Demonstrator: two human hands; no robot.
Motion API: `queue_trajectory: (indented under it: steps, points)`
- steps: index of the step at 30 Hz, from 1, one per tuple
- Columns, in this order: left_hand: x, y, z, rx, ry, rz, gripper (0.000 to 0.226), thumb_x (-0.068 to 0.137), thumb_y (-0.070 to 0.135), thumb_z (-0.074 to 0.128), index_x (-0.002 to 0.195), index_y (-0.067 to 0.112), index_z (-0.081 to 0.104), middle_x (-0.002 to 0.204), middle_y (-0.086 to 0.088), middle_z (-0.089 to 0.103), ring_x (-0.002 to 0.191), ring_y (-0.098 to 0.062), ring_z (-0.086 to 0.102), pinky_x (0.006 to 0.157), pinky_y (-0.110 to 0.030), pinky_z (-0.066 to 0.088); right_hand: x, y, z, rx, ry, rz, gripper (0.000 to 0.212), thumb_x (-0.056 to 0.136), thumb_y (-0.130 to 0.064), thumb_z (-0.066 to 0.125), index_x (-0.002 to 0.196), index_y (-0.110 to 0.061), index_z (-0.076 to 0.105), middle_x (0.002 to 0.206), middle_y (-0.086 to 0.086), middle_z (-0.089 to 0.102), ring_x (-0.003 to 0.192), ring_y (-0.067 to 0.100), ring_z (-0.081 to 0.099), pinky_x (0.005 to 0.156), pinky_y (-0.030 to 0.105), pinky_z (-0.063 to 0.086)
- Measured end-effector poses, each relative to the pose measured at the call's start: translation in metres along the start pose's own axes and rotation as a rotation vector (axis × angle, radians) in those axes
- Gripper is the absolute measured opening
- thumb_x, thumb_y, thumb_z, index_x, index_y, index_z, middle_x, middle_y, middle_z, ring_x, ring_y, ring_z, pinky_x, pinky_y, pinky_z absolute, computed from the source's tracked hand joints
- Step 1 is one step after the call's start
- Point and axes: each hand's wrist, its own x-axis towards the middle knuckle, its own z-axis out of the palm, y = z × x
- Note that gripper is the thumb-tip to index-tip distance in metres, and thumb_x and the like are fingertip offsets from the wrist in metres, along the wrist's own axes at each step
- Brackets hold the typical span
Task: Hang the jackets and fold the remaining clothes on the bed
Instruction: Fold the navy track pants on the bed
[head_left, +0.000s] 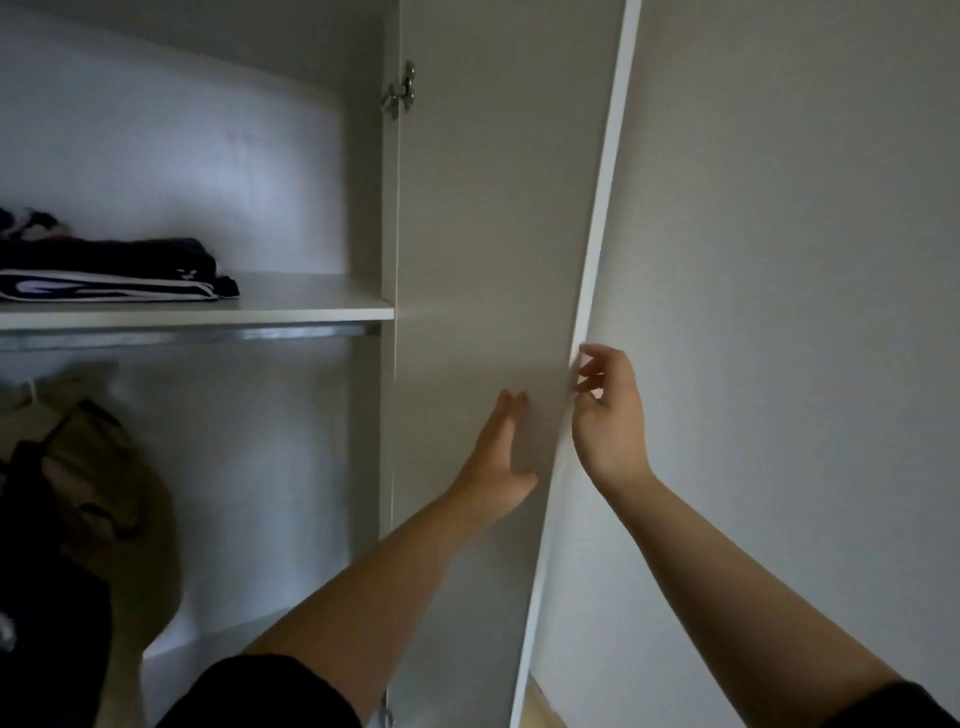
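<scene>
Head view: the left hand (498, 447) lies flat, fingers straight, on the inner face of the open wardrobe door (493, 208) at centre frame. The right hand (608, 415) is at the door's outer edge with its fingers loosely curled; whether it pinches the edge cannot be told. Jackets (78, 493) hang at lower left under the rail (208, 335). Folded clothes (104, 270) lie on the shelf (311, 306) above.

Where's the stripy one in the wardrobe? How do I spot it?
Left of the open wardrobe door, find the white shelf above the metal rail. A pile of folded clothes lies at its left end. The stripy one is at the bottom: dark blue with white stripes, under a plain black piece.
</scene>
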Motion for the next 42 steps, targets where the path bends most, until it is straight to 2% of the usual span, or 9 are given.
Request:
queue_trajectory:
  steps: [8, 12, 17, 21, 24, 28, 30, 34, 42]
  points:
    - [-0.047, 0.001, 0.016, -0.025, 0.013, -0.190, 0.106, 0.072, 0.026, 0.081, 0.150, 0.019, 0.010, 0.154, -0.001, 0.025, 0.141, -0.015, 0.024, 0.114, -0.035, 0.026, -0.013, -0.003, -0.017, 0.290, -0.366, 0.239, 0.073, 0.067, 0.018, 0.026, 0.091, -0.034, 0.070, 0.098, -0.014, 0.071, 0.098, 0.003, 0.064, 0.067, 0.016, 0.048]
    - [-0.074, -0.010, 0.003, 0.006, 0.125, -0.274, 0.111, 0.074, 0.023, 0.079, 0.151, 0.029, 0.000, 0.156, 0.008, 0.021, 0.139, -0.013, 0.027, 0.106, -0.025, 0.032, -0.026, -0.015, -0.002, 0.339, -0.494, 0.212, 0.069, 0.076, 0.016, 0.029, 0.085, -0.039, 0.072, 0.096, -0.023, 0.070, 0.097, -0.006, 0.063, 0.077, 0.016, 0.042]
    - [-0.120, -0.037, -0.029, -0.012, 0.343, -0.373, 0.066, 0.081, 0.010, 0.062, 0.138, 0.033, 0.036, 0.117, 0.014, 0.058, 0.107, -0.012, 0.058, 0.070, -0.005, 0.044, -0.041, -0.028, 0.046, 0.292, -0.626, 0.134, 0.057, 0.080, 0.021, 0.031, 0.114, -0.010, 0.065, 0.111, -0.008, 0.065, 0.094, -0.004, 0.062, 0.073, 0.001, 0.044]
    - [-0.152, -0.062, -0.068, 0.124, 0.431, -0.475, 0.017, 0.083, 0.013, 0.058, 0.091, 0.028, 0.055, 0.079, 0.009, 0.061, 0.072, -0.011, 0.059, 0.066, -0.018, 0.051, -0.052, -0.025, 0.098, -0.009, -0.807, -0.057, 0.048, 0.085, 0.011, 0.040, 0.118, -0.015, 0.063, 0.114, -0.011, 0.056, 0.106, 0.001, 0.052, 0.085, 0.003, 0.036]
    - [-0.165, -0.087, -0.101, 0.198, 0.478, -0.551, 0.012, 0.085, 0.014, 0.055, 0.095, 0.010, 0.060, 0.085, -0.008, 0.065, 0.080, -0.023, 0.062, 0.073, -0.028, 0.052, -0.055, -0.021, 0.145, -0.101, -0.906, -0.134, 0.032, 0.091, -0.002, 0.047, 0.110, -0.019, 0.066, 0.116, -0.006, 0.057, 0.102, 0.006, 0.053, 0.091, 0.017, 0.038]
    - [-0.172, -0.124, -0.155, 0.226, 0.504, -0.583, 0.005, 0.085, 0.015, 0.059, 0.086, 0.020, 0.058, 0.082, -0.002, 0.062, 0.072, -0.010, 0.057, 0.062, -0.010, 0.044, -0.056, -0.031, 0.215, -0.065, -1.037, -0.199, 0.023, 0.090, -0.003, 0.053, 0.101, -0.012, 0.071, 0.098, -0.004, 0.067, 0.091, 0.010, 0.059, 0.090, 0.024, 0.047]
    - [-0.171, -0.143, -0.185, 0.217, 0.503, -0.605, 0.008, 0.085, 0.015, 0.061, 0.092, 0.018, 0.062, 0.088, 0.000, 0.066, 0.079, -0.012, 0.062, 0.073, -0.018, 0.052, -0.055, -0.037, 0.253, -0.076, -1.053, -0.221, 0.022, 0.089, -0.004, 0.056, 0.102, -0.012, 0.072, 0.102, 0.000, 0.068, 0.091, 0.010, 0.058, 0.088, 0.019, 0.043]
    - [-0.160, -0.179, -0.238, 0.182, 0.508, -0.636, 0.026, 0.084, 0.012, 0.062, 0.110, 0.008, 0.064, 0.108, -0.006, 0.068, 0.099, -0.021, 0.063, 0.090, -0.036, 0.052, -0.049, -0.044, 0.327, -0.149, -1.013, -0.261, 0.023, 0.086, 0.001, 0.054, 0.092, -0.010, 0.073, 0.099, 0.004, 0.069, 0.094, 0.018, 0.061, 0.087, 0.023, 0.045]
    - [-0.123, -0.243, -0.316, 0.075, 0.410, -0.616, 0.031, 0.088, 0.006, 0.059, 0.118, 0.011, 0.061, 0.115, -0.004, 0.064, 0.106, -0.016, 0.059, 0.089, -0.025, 0.046, -0.040, -0.041, 0.425, -0.199, -0.849, -0.298, 0.025, 0.084, 0.005, 0.053, 0.082, -0.013, 0.069, 0.082, -0.007, 0.063, 0.086, 0.018, 0.062, 0.090, 0.032, 0.045]
